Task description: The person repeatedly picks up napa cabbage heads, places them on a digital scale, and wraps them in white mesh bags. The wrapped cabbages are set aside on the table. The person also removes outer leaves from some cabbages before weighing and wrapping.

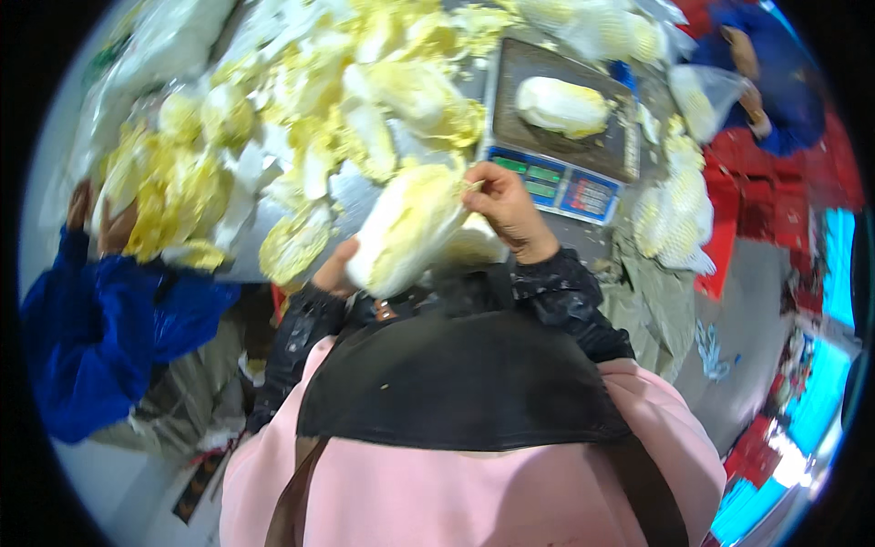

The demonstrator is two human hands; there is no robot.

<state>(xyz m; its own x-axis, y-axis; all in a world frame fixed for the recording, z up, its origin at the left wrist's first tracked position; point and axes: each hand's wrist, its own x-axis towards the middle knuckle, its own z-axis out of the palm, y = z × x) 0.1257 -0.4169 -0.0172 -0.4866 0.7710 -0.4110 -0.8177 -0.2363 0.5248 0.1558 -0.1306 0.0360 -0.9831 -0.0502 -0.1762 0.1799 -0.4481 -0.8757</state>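
A pale yellow-white napa cabbage [407, 229] is held at a slant above the near edge of the metal table. My left hand [336, 268] supports its lower left side, the fingers partly hidden behind it. At its upper right end, my right hand [502, 205] pinches a leaf edge between thumb and forefinger. Another cabbage [472, 246] shows partly behind and below the held one; what supports it is hidden. Just beyond my right hand, a trimmed cabbage [564, 107] lies on the plate of a digital scale [605, 147].
Loose cabbage leaves [307, 75] cover much of the table. Net-wrapped cabbages [673, 212] lie right of the scale. A co-worker in blue [102, 308] handles leaves at left; another [765, 82] holds a bagged cabbage at upper right. Red crates [759, 198] stand at right.
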